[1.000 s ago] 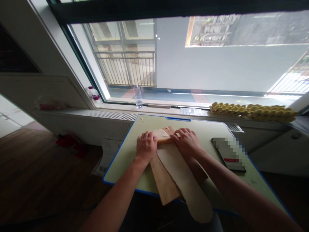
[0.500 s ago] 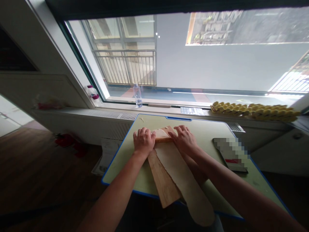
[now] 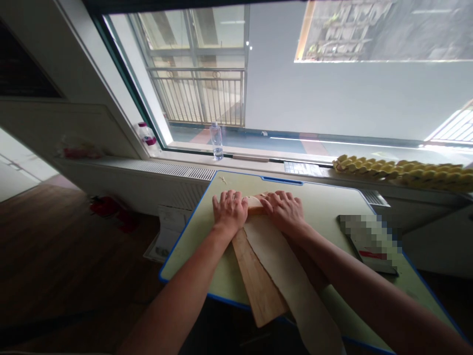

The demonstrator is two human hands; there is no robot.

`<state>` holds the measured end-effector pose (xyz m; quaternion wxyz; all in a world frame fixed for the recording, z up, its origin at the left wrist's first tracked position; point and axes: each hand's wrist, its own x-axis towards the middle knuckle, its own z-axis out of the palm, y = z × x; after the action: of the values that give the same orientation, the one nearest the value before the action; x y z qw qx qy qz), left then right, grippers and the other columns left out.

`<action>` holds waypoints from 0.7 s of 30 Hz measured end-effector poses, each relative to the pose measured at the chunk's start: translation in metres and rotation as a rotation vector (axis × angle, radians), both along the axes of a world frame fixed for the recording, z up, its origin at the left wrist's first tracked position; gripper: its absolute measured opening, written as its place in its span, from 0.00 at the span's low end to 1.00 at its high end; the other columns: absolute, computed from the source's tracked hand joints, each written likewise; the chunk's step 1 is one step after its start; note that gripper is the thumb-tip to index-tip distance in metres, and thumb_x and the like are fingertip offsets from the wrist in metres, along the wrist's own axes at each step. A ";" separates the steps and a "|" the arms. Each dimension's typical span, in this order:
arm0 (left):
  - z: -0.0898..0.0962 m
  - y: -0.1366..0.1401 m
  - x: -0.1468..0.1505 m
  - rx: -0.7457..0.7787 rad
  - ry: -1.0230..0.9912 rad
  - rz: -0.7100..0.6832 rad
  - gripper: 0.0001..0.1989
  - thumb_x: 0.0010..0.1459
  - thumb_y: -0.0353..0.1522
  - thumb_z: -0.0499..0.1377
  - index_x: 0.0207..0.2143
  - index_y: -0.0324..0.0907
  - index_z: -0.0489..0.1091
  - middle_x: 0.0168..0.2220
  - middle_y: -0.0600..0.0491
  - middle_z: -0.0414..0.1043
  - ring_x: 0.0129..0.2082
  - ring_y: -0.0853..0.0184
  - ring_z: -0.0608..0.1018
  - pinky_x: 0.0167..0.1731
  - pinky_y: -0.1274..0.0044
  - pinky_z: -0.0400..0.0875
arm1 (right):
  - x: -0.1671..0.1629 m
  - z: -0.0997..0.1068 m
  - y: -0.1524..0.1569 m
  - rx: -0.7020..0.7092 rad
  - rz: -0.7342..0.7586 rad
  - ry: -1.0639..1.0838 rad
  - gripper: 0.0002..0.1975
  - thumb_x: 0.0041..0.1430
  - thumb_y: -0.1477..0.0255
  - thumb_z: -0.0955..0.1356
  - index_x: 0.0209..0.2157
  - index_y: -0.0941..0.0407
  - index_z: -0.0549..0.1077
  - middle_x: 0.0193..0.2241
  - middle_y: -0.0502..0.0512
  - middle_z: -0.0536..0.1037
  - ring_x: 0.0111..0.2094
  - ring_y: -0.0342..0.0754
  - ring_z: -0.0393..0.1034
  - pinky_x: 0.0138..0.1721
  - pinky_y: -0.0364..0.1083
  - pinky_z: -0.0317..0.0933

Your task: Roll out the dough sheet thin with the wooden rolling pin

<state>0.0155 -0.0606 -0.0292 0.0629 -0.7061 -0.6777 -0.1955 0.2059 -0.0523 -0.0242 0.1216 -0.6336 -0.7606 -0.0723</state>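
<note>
A wooden rolling pin (image 3: 256, 210) lies crosswise over a long, pale sheet of dough (image 3: 275, 251). My left hand (image 3: 229, 213) is closed over the pin's left end, thumb turned inward. Over the right end, my right hand (image 3: 285, 212) has its fingers bent down on the pin. Under the dough is a wooden board (image 3: 258, 283), which juts past the near edge of the table. The dough strip runs toward me and hangs off that edge. Both ends of the pin are covered by my hands.
The pale green table (image 3: 328, 199) has a blue rim. A dark, partly pixelated flat object (image 3: 364, 246) lies on its right side. Yellow egg trays (image 3: 402, 172), a clear bottle (image 3: 217, 143) and a bottle with a purple cap (image 3: 147, 135) stand on the windowsill.
My right hand's fingers, partly raised before, now lie lower over the pin. The whole view has shifted slightly, so the table appears further right.
</note>
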 end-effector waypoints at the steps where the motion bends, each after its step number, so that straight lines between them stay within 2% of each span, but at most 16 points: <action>1: 0.000 0.002 0.001 -0.012 -0.006 0.000 0.18 0.73 0.41 0.48 0.50 0.48 0.76 0.57 0.44 0.77 0.58 0.52 0.74 0.64 0.55 0.58 | 0.001 -0.001 0.001 0.001 0.003 0.004 0.27 0.77 0.50 0.57 0.60 0.49 0.76 0.58 0.61 0.77 0.56 0.60 0.68 0.54 0.55 0.60; 4: 0.001 0.011 0.000 -0.043 -0.017 0.005 0.18 0.73 0.40 0.49 0.54 0.49 0.75 0.60 0.46 0.76 0.59 0.52 0.73 0.62 0.55 0.60 | 0.003 0.000 0.008 -0.030 0.062 -0.036 0.24 0.78 0.52 0.57 0.62 0.45 0.74 0.63 0.58 0.74 0.59 0.60 0.66 0.55 0.55 0.60; 8: 0.004 0.027 -0.003 -0.119 -0.020 -0.007 0.19 0.73 0.40 0.48 0.54 0.48 0.76 0.59 0.45 0.76 0.59 0.51 0.74 0.58 0.56 0.66 | 0.005 0.006 0.021 -0.083 0.179 -0.129 0.21 0.78 0.57 0.57 0.61 0.40 0.76 0.69 0.52 0.69 0.63 0.63 0.61 0.56 0.58 0.62; 15: 0.012 0.053 -0.006 -0.261 -0.009 -0.047 0.22 0.72 0.40 0.46 0.56 0.50 0.77 0.60 0.44 0.75 0.59 0.49 0.74 0.56 0.55 0.69 | 0.003 0.009 0.046 -0.174 0.148 -0.064 0.22 0.77 0.54 0.58 0.63 0.38 0.73 0.69 0.50 0.68 0.65 0.62 0.60 0.61 0.60 0.61; 21: 0.014 0.073 -0.009 -0.348 0.003 -0.079 0.25 0.72 0.42 0.44 0.59 0.51 0.75 0.64 0.45 0.72 0.62 0.47 0.72 0.58 0.51 0.69 | 0.005 0.004 0.071 -0.262 0.046 -0.008 0.29 0.75 0.48 0.58 0.70 0.41 0.65 0.69 0.55 0.68 0.65 0.62 0.62 0.62 0.60 0.61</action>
<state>0.0066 0.0121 -0.0152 -0.0669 -0.7326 -0.6730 -0.0767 0.2108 0.0183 -0.0197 0.0366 -0.6261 -0.7784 0.0281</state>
